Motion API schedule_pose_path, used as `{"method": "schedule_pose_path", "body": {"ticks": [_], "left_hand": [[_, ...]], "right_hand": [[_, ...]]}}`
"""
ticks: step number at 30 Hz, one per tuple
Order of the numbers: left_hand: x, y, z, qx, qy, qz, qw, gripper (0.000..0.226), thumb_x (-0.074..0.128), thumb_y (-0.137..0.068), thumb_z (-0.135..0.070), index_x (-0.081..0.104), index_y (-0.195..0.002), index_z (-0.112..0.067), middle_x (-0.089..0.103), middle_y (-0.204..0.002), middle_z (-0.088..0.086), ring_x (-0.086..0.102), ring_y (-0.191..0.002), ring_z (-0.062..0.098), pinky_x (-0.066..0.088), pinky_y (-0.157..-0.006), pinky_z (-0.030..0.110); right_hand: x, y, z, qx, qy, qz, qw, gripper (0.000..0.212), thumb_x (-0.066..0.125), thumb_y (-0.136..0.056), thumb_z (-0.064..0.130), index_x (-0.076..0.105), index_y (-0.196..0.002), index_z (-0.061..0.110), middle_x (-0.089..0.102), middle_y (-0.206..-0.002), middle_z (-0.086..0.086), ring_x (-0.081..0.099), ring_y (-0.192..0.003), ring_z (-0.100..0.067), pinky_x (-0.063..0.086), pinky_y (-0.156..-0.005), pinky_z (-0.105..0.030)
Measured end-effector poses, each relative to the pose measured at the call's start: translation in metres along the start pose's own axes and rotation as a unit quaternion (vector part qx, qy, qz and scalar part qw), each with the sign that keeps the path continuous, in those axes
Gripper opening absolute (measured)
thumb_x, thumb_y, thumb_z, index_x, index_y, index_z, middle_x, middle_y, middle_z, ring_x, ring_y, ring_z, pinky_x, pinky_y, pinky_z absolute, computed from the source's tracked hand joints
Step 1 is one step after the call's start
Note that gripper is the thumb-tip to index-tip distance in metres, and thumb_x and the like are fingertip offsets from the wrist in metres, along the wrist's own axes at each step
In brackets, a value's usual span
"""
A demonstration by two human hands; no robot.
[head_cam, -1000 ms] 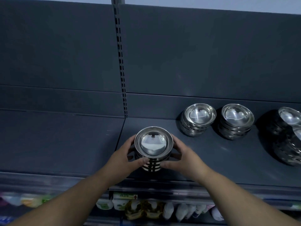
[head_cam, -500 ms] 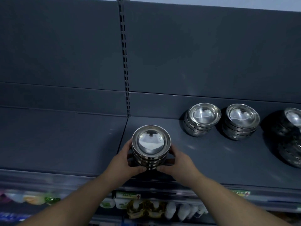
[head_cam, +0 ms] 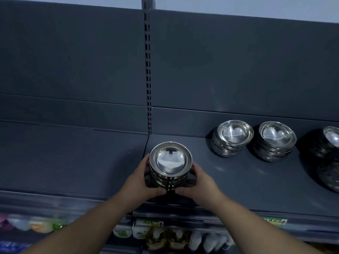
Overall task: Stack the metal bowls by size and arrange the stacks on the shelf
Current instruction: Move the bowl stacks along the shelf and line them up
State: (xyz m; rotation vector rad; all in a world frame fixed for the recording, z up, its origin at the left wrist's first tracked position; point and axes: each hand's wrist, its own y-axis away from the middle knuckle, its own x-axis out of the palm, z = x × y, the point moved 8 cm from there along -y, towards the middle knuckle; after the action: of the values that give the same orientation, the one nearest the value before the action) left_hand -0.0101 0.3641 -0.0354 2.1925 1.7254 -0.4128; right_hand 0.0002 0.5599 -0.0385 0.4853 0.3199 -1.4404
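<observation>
A stack of small shiny metal bowls (head_cam: 170,162) stands near the front left of the dark grey shelf (head_cam: 238,184). My left hand (head_cam: 139,182) wraps its left side and my right hand (head_cam: 200,182) its right side, thumbs meeting at the base. Two more bowl stacks sit at the back of the shelf: one (head_cam: 232,137) in the middle and one (head_cam: 275,141) to its right. A larger, darker stack (head_cam: 328,154) is cut off by the right edge.
A slotted upright post (head_cam: 148,70) splits the grey back panel. The left shelf section (head_cam: 64,158) is bare. Below the shelf edge hang price labels (head_cam: 149,223) and packaged goods (head_cam: 165,237) on a lower level.
Both hands have kept hold of the stack, and the bowls have settled lower onto the shelf. The view has shifted a little to the left, so the other stacks appear further right.
</observation>
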Motion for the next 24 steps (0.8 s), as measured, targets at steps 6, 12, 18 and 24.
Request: {"method": "schedule_pose_path", "body": {"ticks": [6, 12, 18, 24], "left_hand": [[-0.014, -0.003, -0.013, 0.018, 0.010, -0.006, 1.000, 0.126, 0.082, -0.043, -0.067, 0.018, -0.149, -0.043, 0.038, -0.147, -0.020, 0.038, -0.134, 0.002, 0.034, -0.114, 0.035], [-0.018, -0.007, -0.020, 0.026, -0.003, -0.010, 1.000, 0.105, 0.088, -0.060, -0.043, 0.029, -0.146, -0.038, 0.049, -0.140, -0.016, 0.047, -0.128, 0.004, 0.040, -0.109, 0.033], [-0.021, -0.007, -0.025, 0.043, -0.020, -0.008, 0.999, 0.100, 0.088, -0.064, -0.029, 0.032, -0.146, -0.035, 0.051, -0.138, -0.016, 0.049, -0.123, 0.001, 0.040, -0.091, 0.012], [-0.021, -0.009, -0.022, 0.028, -0.028, 0.004, 0.999, 0.102, 0.089, -0.061, -0.039, 0.032, -0.145, -0.036, 0.054, -0.135, -0.017, 0.052, -0.123, 0.003, 0.044, -0.105, 0.029]], "right_hand": [[-0.024, 0.006, 0.017, -0.015, -0.066, -0.039, 0.997, 0.115, 0.091, -0.054, 0.041, 0.029, -0.150, 0.035, 0.048, -0.139, 0.018, 0.051, -0.124, -0.006, 0.046, -0.106, -0.032], [-0.023, 0.008, 0.027, -0.028, -0.069, -0.056, 0.996, 0.085, 0.088, -0.068, 0.026, 0.046, -0.141, 0.033, 0.062, -0.119, 0.022, 0.062, -0.112, -0.005, 0.052, -0.100, -0.035], [-0.020, 0.015, 0.032, -0.029, -0.094, -0.060, 0.993, 0.079, 0.086, -0.071, 0.013, 0.048, -0.139, 0.027, 0.063, -0.111, 0.028, 0.070, -0.091, 0.001, 0.054, -0.080, -0.015], [-0.023, 0.021, 0.038, -0.028, -0.095, -0.066, 0.993, 0.069, 0.083, -0.074, 0.008, 0.050, -0.130, 0.031, 0.062, -0.098, 0.032, 0.069, -0.076, 0.008, 0.050, -0.070, -0.008]]}}
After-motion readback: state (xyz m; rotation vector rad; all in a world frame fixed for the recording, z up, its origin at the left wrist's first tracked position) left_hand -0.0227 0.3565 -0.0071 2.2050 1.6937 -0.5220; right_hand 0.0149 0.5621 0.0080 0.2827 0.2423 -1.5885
